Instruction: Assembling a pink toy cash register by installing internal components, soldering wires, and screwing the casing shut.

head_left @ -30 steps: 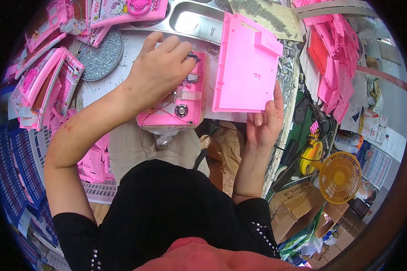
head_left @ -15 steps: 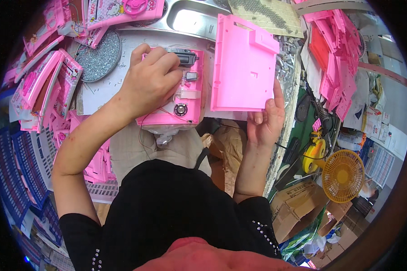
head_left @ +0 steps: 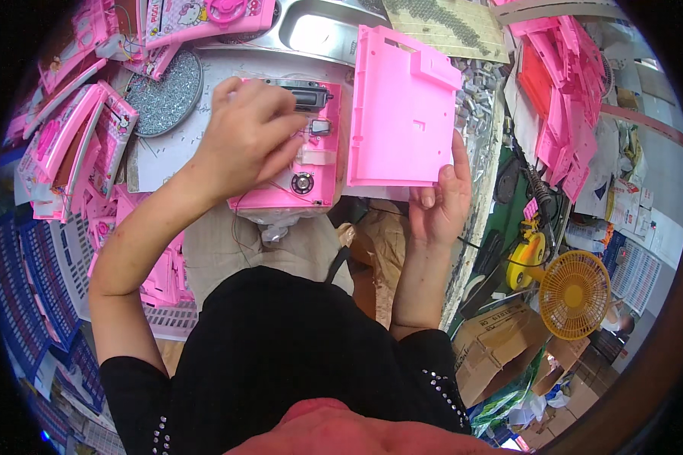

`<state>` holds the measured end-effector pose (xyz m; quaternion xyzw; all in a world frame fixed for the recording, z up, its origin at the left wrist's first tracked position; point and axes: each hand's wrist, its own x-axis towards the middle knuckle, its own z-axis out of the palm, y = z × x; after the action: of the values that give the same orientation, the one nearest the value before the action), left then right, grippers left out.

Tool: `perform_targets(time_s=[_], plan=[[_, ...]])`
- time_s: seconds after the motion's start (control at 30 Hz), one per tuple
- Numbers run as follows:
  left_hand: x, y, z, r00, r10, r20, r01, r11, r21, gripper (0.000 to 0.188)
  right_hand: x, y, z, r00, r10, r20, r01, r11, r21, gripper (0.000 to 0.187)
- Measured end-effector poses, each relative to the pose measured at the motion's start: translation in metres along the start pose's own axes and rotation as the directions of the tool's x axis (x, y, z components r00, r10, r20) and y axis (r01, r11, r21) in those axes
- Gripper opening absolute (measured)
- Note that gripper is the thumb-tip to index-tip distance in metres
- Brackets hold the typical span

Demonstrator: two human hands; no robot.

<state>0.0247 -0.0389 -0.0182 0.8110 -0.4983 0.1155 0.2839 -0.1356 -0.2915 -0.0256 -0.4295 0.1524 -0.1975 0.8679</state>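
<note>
A pink plastic housing [head_left: 281, 199] lies open in front of me, with a round black-and-silver speaker [head_left: 303, 183], a small metal-faced part [head_left: 320, 127] and a black compartment [head_left: 309, 97] inside. My left hand [head_left: 254, 129] is over the left half of this housing, fingers bent inward. What the fingertips hold, if anything, is hidden beneath the hand. Just right of the housing, my right hand [head_left: 442, 201] grips the lower right corner of a flat pink plastic cover [head_left: 402, 114], which is held tilted up with a raised box near its top. Thin wires hang from the housing's lower left.
A round dish of small screws [head_left: 164, 95] stands left of the housing. Behind is a metal tray [head_left: 319, 32]. Pink printed shells [head_left: 68, 152] pile up at left, more pink parts [head_left: 558, 98] at right. Small metal pieces [head_left: 474, 95] lie beside the cover; a yellow fan [head_left: 574, 294] stands lower right.
The pink cover and my right hand have shifted slightly left. My left hand has moved a little left on the housing, its fingers loosening somewhat.
</note>
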Motion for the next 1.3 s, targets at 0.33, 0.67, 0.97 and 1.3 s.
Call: perform_targets(time_s=[0.33,0.67,0.97,1.3], plan=[[-0.005,-0.004,-0.025,0.911,-0.388,-0.142,0.305,0.862,-0.404,0.017,0.013,0.005,0.036,0.997,-0.057,0.044,0.056,0.998,0.035,0.058],[-0.008,-0.011,0.016,0.998,0.017,-0.06,-0.012,0.996,0.089,0.01,0.01,0.001,0.018,0.996,-0.084,0.03,0.083,0.996,0.038,0.05],[-0.01,-0.014,0.014,0.997,0.052,-0.06,-0.049,0.998,0.046,0.013,0.012,0.001,0.01,0.997,-0.079,0.011,0.078,0.994,0.073,0.051],[-0.012,0.017,-0.026,0.813,-0.569,0.124,0.306,0.236,-0.922,0.047,0.001,0.017,0.024,0.999,-0.038,-0.007,0.037,0.998,-0.044,0.056]])
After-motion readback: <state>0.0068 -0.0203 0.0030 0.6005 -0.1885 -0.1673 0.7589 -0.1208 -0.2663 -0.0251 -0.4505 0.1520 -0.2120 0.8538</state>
